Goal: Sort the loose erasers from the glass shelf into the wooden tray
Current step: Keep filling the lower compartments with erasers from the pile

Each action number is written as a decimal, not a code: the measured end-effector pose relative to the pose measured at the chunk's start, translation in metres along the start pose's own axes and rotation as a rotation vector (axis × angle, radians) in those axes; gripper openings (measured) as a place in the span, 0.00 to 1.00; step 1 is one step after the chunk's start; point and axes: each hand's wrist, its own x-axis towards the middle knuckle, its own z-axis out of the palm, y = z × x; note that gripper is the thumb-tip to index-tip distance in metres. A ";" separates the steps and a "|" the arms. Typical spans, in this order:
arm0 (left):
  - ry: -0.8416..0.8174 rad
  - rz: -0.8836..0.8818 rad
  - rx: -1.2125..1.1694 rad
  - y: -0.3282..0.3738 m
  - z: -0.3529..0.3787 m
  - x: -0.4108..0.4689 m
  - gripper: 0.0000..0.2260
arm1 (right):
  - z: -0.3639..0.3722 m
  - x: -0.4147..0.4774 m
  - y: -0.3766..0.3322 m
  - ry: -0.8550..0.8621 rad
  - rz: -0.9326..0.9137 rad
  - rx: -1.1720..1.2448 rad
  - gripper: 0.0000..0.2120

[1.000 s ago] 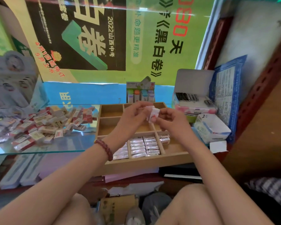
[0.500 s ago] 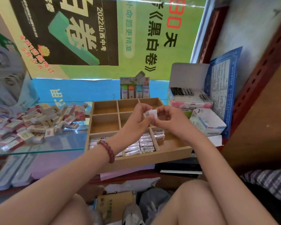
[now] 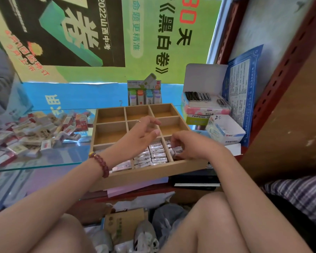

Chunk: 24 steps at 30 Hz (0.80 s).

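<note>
A wooden tray [image 3: 150, 175] with nine compartments lies in front of me; its near row holds wrapped erasers [image 3: 157, 152]. My right hand [image 3: 192, 146] reaches into the near right compartment and pinches a wrapped eraser [image 3: 177, 150] there. My left hand [image 3: 142, 134] hovers over the tray's middle with relaxed fingers, holding nothing. A heap of loose erasers [image 3: 36, 132] lies on the glass shelf [image 3: 49, 161] to the left.
Behind the tray stands a display box of coloured correction tapes [image 3: 145, 95]. To the right are an open white box of clips [image 3: 204, 99], a small blue-and-white carton [image 3: 224, 130] and a red metal rack upright [image 3: 281, 73]. Boxes and shoes lie below by my knees.
Both hands held one eraser above the tray's middle. Now my right hand has lowered it into the near right compartment, and my left hand has let go.
</note>
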 end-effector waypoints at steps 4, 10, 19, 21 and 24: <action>0.006 0.001 0.007 -0.004 -0.004 -0.002 0.10 | 0.002 0.001 -0.001 0.037 0.019 0.012 0.14; 0.007 0.027 0.090 -0.009 -0.019 -0.010 0.08 | 0.002 -0.004 0.000 0.031 0.045 0.112 0.16; 0.127 -0.071 0.181 -0.067 -0.086 -0.058 0.09 | 0.000 0.005 -0.081 0.196 -0.213 0.243 0.05; 0.210 -0.113 0.194 -0.084 -0.105 -0.076 0.07 | 0.003 0.011 -0.108 0.142 -0.303 0.304 0.04; 0.346 -0.192 0.183 -0.105 -0.128 -0.100 0.09 | 0.011 0.026 -0.148 0.078 -0.395 0.316 0.05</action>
